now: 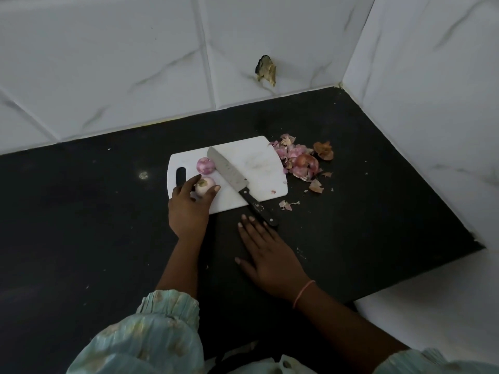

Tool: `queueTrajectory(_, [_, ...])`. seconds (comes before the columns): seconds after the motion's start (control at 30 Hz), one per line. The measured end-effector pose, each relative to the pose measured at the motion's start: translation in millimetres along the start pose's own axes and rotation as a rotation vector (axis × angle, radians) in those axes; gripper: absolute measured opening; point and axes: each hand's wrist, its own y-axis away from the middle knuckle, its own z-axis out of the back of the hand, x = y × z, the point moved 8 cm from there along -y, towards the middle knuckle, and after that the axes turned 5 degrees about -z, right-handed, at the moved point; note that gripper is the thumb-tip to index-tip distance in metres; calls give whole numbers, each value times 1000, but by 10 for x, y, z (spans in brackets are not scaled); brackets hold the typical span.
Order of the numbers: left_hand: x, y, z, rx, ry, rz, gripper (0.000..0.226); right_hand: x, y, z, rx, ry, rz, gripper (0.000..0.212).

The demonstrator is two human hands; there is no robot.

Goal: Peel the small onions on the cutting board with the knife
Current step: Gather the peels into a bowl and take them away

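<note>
The left hand (189, 209) curls its fingers and thumb round one small onion (204, 186) at the near left part of the board (259, 166), its pale, already skinned surface showing between the fingertips; the grip looks like one meant to steady or lift the bulb, so it cannot roll. Just beyond that hand lies a second onion (205, 165), pinkish and bare of dry skin as far as can be told, resting against the blade side of the knife (237, 182).

The knife lies free, held by neither hand. Its long axis runs diagonally: the blade tip points away and to the left, toward the far edge of the board, while the black handle (260, 210) juts off the near edge over the counter (81, 211), toward the right hand. That overhang likely makes it easy to pick up again.

The right hand (270, 255) lies flat on the counter, fingers straight and together, holding nothing; its fingertips sit just beside the end of the handle, seemingly either about to take it or just resting.

The peels (299, 160) are heaped off the board, well beyond and to the right of the right hand, probably pushed aside to keep the cutting surface free. Both onions seem peeled, so the task looks close to done
</note>
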Motion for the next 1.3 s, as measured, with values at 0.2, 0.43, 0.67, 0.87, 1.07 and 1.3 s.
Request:
queueTrajectory(0.2, [15,6,-19,11,-10,-2,65,-390,118,152,-51,46,-108,71])
queueTrajectory(0.43, [-50,4,-27,56,-30,-15,74,-1060,292,316,-100,72,-285,73])
queueTrajectory(0.67, [-793,178,-192,47,-15,-300,58,-751,302,545,-344,-233,-321,56])
queueTrajectory(0.87, [-1354,408,-1208,681,-198,-610,41,-301,-81,206,-85,-164,32,51])
queueTrajectory(1.07, [-1083,363,-1138,685,-58,-532,18,-847,14,272,-58,72,2,61])
queueTrajectory(1.3, [-1008,314,-1128,743,-95,-474,14,-1662,144,560,-170,33,-273,65])
